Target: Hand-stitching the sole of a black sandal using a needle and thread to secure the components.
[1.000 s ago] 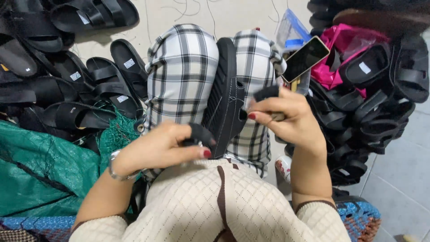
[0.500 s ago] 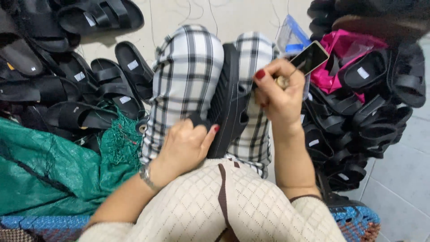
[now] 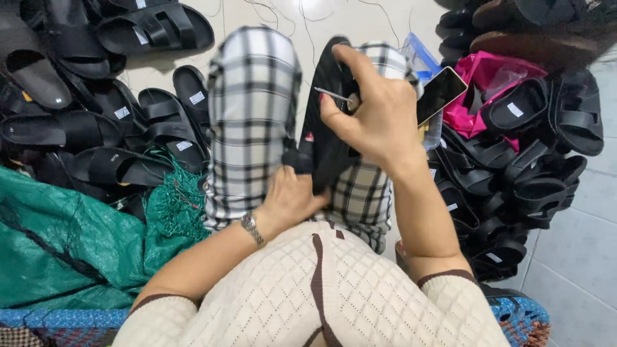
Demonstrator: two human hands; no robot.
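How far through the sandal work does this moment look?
Done: cannot tell which of the black sandals piled at left and right are finished. In hand: the left hand steadies a black sandal on the lap, while the right hand works a thin metal tool against it.

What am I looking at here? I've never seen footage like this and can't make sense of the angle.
The camera sits on a person's head and looks straight down, so you see their cream knitted top, their lap in checked trousers, and their two bare hands. There is no machine. The left hand grips the near end of a black sandal that stands on edge between the knees. The right hand is at the sandal's upper part and pinches a thin metal needle. Piles of black sandals lie on the floor on both sides, with a green mesh sack on the left, and a phone and a pink bag on the right.
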